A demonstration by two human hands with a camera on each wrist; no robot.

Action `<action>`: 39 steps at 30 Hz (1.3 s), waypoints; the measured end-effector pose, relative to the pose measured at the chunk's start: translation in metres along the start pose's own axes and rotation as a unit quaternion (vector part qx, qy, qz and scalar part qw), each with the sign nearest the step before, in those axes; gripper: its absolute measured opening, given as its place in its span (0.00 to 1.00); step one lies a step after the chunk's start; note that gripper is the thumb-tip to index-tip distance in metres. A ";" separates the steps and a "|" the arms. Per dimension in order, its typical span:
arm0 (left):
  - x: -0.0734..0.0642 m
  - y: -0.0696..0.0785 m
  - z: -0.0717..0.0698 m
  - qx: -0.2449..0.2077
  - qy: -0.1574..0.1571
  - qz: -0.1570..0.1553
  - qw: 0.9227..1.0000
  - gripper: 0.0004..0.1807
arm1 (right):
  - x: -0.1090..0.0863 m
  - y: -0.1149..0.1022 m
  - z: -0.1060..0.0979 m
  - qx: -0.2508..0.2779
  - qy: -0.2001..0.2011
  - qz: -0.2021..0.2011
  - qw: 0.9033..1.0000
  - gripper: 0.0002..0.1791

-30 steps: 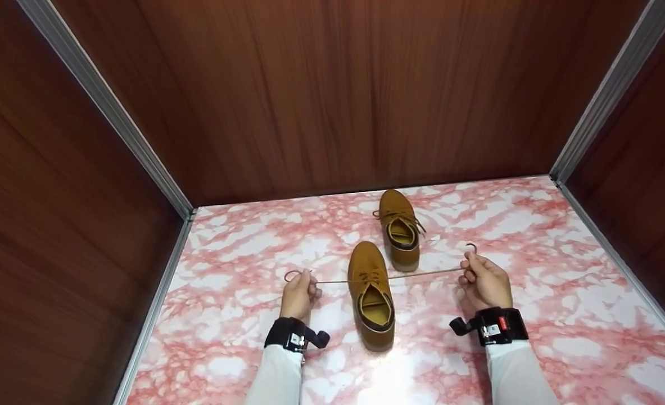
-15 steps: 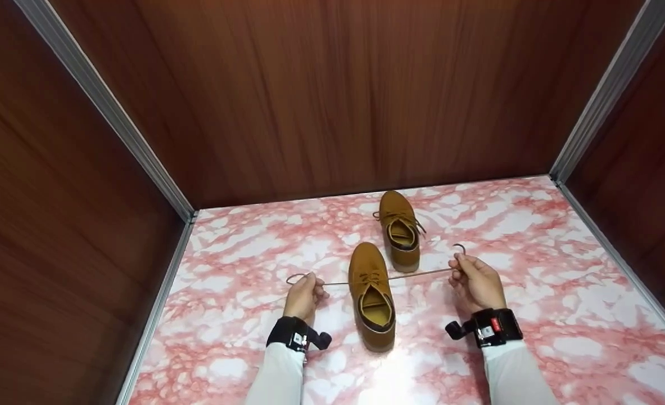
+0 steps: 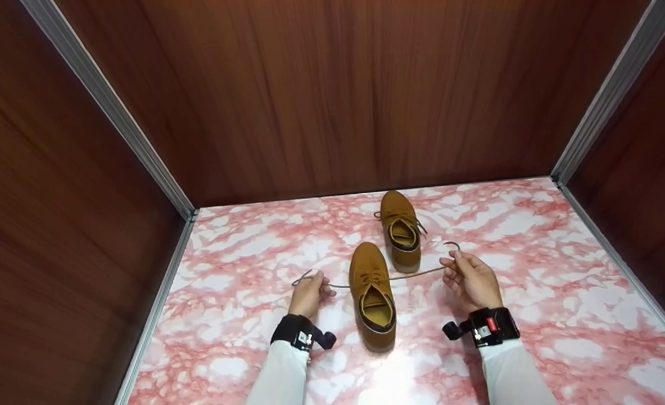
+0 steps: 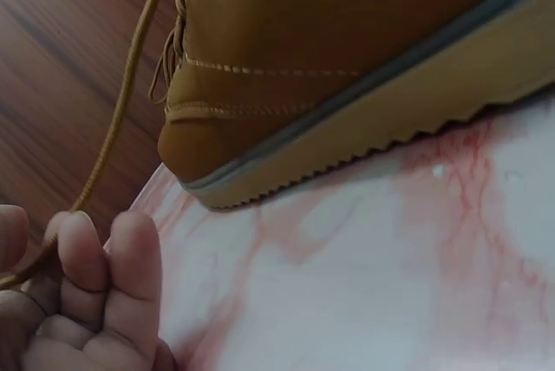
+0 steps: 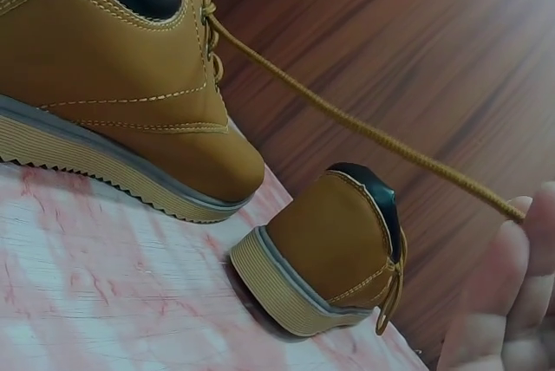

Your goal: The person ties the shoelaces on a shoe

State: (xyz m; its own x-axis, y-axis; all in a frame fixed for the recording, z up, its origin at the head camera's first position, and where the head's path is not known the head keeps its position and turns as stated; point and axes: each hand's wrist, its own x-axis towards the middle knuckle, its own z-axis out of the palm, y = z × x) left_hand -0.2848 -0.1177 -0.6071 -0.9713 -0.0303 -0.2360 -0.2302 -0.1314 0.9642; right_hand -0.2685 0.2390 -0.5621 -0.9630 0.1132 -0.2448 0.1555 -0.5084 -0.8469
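A tan lace-up shoe (image 3: 367, 260) stands upright between my hands, toe pointing away. On its left, my left hand (image 3: 308, 297) pinches one shoelace (image 4: 117, 124), whose loose tail curls out beyond the fingers. My right hand (image 3: 475, 284) pinches the other shoelace (image 5: 347, 120) between thumb and fingertips, with a short end sticking up. Both laces run out sideways from the eyelets and sag slightly. In the left wrist view, curled fingers (image 4: 130, 258) show beside the lace. The laces are crossed over the tongue, and the shoe's inside is partly visible.
A matching shoe (image 3: 395, 205) with a tied bow stands behind and slightly right, close to the near shoe. The red-and-white marbled tabletop (image 3: 242, 332) is bounded by brown wood-grain panels (image 3: 332, 101) at the back and both sides, with grey metal strips (image 3: 619, 90) along the corners.
Both hands have moved inward toward the shoe, the right one farther. The laces have gone from taut and straight to slightly slack. Both shoes have stayed in place.
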 end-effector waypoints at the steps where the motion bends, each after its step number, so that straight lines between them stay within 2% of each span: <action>1: 0.000 0.001 0.001 0.000 0.001 -0.006 1.000 0.16 | 0.000 0.000 0.001 -0.006 0.002 -0.001 1.000 0.09; 6: -0.001 0.006 0.008 0.042 0.023 -0.017 0.999 0.13 | 0.001 -0.002 0.006 -0.039 0.005 -0.008 0.999 0.08; 11: 0.002 0.011 0.014 0.094 0.027 0.012 0.995 0.15 | 0.000 -0.008 0.011 -0.043 -0.002 -0.023 0.999 0.07; 16: 0.007 0.016 0.016 0.162 0.054 0.057 0.984 0.14 | -0.002 -0.013 0.015 -0.053 -0.010 -0.037 0.998 0.07; 19: 0.009 0.020 0.018 0.174 0.073 0.073 0.979 0.12 | -0.002 -0.016 0.016 -0.067 -0.011 -0.047 0.997 0.09; 23: 0.012 0.027 0.022 0.167 0.086 0.083 0.979 0.14 | -0.003 -0.020 0.018 -0.089 -0.018 -0.058 0.994 0.06; 28: 0.014 0.038 0.028 0.176 0.075 0.088 0.978 0.14 | -0.002 -0.024 0.023 -0.128 -0.025 -0.075 0.989 0.09; 35: 0.012 0.053 0.039 0.163 0.025 0.070 0.984 0.16 | -0.002 -0.030 0.032 -0.192 -0.039 -0.107 0.975 0.22; 39: 0.013 0.059 0.044 0.196 0.013 0.091 0.976 0.14 | -0.001 -0.033 0.039 -0.244 -0.050 -0.127 0.960 0.20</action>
State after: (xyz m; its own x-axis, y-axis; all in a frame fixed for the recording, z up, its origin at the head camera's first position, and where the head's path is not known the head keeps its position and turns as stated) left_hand -0.3136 -0.0821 -0.5476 -0.9975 -0.0442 -0.0545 -0.0644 0.2669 0.9616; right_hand -0.2810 0.2224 -0.5154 -0.9960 0.0857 0.0247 -0.0258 -0.0114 -0.9996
